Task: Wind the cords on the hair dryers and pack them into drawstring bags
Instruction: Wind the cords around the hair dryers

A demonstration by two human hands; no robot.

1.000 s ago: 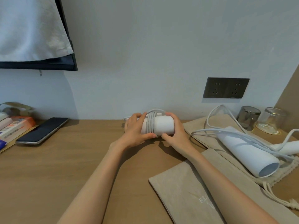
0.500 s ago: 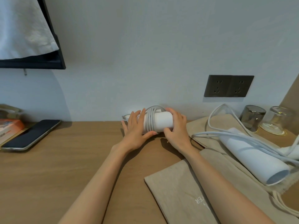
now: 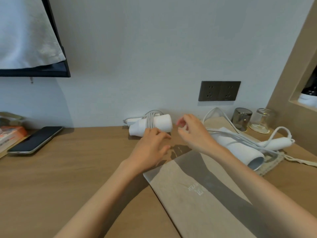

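Note:
A white hair dryer (image 3: 161, 125) with its grey cord wound round the barrel lies on the wooden desk against the wall. My left hand (image 3: 151, 147) hovers just in front of it, fingers apart, holding nothing. My right hand (image 3: 193, 133) is to the dryer's right, off it, fingers loosely curled and empty. A second white hair dryer (image 3: 240, 148) with a loose cord (image 3: 221, 115) lies at the right on a beige bag. A flat beige drawstring bag (image 3: 205, 194) lies in front of me under my right forearm.
A black phone (image 3: 34, 140) and books (image 3: 8, 136) lie at the left. Two upturned glasses (image 3: 241, 119) stand at the back right under a dark wall socket (image 3: 219, 91). A wooden side panel with a niche (image 3: 305, 93) closes the right side.
Both hands have let go of the wound hair dryer and pulled back from it. The dryer now lies on the desk by the wall. My right hand has shifted right.

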